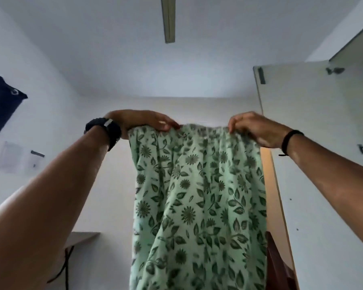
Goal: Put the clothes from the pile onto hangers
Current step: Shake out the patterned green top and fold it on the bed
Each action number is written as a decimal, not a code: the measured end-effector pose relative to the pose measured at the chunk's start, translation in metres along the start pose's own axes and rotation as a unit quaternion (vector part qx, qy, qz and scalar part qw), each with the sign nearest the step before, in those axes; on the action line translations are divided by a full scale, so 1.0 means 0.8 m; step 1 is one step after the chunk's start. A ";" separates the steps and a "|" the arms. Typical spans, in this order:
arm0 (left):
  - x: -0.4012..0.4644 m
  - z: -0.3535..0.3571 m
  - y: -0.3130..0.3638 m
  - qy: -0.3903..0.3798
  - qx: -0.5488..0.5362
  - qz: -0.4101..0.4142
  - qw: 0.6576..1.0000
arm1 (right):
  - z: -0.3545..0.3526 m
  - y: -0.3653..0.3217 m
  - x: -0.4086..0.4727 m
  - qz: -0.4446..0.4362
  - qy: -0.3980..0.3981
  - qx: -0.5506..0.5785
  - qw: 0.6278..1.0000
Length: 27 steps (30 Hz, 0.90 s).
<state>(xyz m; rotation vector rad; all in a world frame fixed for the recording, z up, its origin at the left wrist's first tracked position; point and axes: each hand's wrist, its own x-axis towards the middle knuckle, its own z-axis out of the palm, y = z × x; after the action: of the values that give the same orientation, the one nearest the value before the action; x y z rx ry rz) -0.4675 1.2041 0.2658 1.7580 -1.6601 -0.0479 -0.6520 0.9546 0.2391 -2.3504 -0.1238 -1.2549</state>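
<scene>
A light green garment (197, 195) with a dark green flower and leaf print hangs straight down in the middle of the head view, held high by its gathered top edge. My left hand (147, 121) pinches the left end of that edge, and a black watch sits on that wrist. My right hand (254, 128) pinches the right end, with a black band on the wrist. Both arms are raised, and the camera looks up toward the ceiling. No hanger and no clothes pile are in view.
An open white wardrobe door (314, 143) stands at the right, with metal hinges on its inner face. A dark blue curtain (0, 105) hangs at the left edge. A small wall shelf (82, 237) is at lower left. A ceiling light fixture (168, 17) runs overhead.
</scene>
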 end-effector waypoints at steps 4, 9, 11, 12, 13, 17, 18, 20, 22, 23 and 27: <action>0.021 0.005 -0.032 0.057 0.231 -0.083 0.968 | 0.027 0.024 0.007 0.050 -0.104 -0.274 0.955; 0.037 0.002 -0.049 0.138 0.306 -0.029 0.941 | 0.031 0.026 0.014 0.044 -0.057 -0.241 0.968; 0.038 0.001 -0.047 0.142 0.309 -0.018 0.940 | 0.029 0.025 0.019 0.048 -0.075 -0.267 0.960; 0.039 0.005 -0.045 0.130 0.307 -0.020 0.943 | 0.029 0.024 0.021 0.052 -0.088 -0.288 0.952; 0.039 0.012 -0.041 0.108 0.300 -0.023 0.948 | 0.030 0.023 0.021 0.057 -0.103 -0.312 0.943; 0.037 0.069 -0.033 -0.071 0.227 -0.046 0.970 | 0.030 0.032 0.014 0.076 -0.106 -0.393 0.910; 0.033 0.085 -0.032 -0.123 0.195 -0.055 0.972 | 0.030 0.037 0.012 0.078 -0.099 -0.393 0.911; 0.032 0.112 -0.031 -0.202 0.161 -0.066 0.964 | 0.032 0.049 0.006 0.087 -0.085 -0.369 0.921; 0.035 0.130 -0.030 -0.256 0.150 -0.079 0.952 | 0.039 0.058 0.000 0.090 -0.077 -0.353 0.928; 0.039 0.135 -0.031 -0.272 0.141 -0.095 0.947 | 0.044 0.062 -0.002 0.087 -0.074 -0.357 0.927; 0.057 0.144 -0.043 -0.247 0.097 -0.185 0.946 | 0.055 0.076 -0.007 0.081 -0.049 -0.353 0.931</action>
<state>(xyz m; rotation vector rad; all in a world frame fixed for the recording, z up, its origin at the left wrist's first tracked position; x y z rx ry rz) -0.4851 1.1087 0.1813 2.3330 -1.6815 -0.5558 -0.6043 0.9211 0.1922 -2.9394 0.5740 -1.2341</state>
